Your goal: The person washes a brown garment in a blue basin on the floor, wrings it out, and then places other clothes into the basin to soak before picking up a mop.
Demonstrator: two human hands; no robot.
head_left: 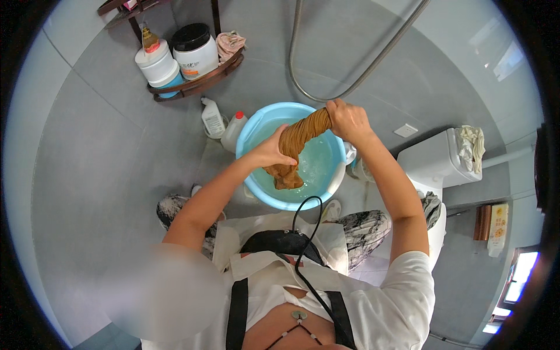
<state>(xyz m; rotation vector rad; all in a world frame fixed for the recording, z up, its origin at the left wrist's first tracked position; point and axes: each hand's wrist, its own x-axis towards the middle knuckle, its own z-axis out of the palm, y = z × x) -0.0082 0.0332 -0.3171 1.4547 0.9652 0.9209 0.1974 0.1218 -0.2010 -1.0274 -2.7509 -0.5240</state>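
Observation:
A wet brown cloth (303, 133), twisted into a thick rope, stretches between my two hands above a light blue basin (249, 131). My right hand (349, 121) is closed round its upper end, over the basin's far right rim. Lower down, my left hand (273, 149) grips the cloth with the thumb in front of it. Below that hand the loose end of the cloth hangs bunched toward the water (319, 160). Whether its tip touches the water I cannot tell.
Beyond the basin's left side stand a white bottle (213, 119) and a red-capped jug (233, 133). A corner shelf (198, 83) holds tubs. A shower hose (293, 58) hangs behind. At right is a white toilet (429, 157) with cloths on its tank. A black cable (298, 262) crosses my front.

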